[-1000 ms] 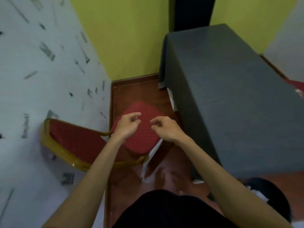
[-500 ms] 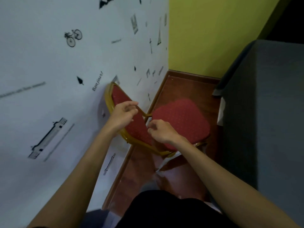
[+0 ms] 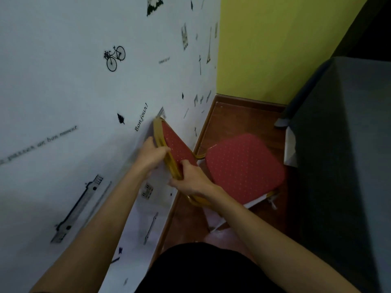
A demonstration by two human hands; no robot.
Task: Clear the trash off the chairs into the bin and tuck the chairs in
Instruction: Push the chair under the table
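Both hands close on the gold backrest frame (image 3: 164, 153) of the red banquet chair (image 3: 243, 168), left grip (image 3: 151, 155) topmost, right grip (image 3: 190, 180) just below, seat clear of trash, so tucking it toward the grey-draped counter (image 3: 342, 144) looks next.

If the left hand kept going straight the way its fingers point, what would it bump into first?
Most likely the gold frame of the red dotted chair back, which the left hand already grips. Past that rim lies the red padding. Depth is hard to judge here.
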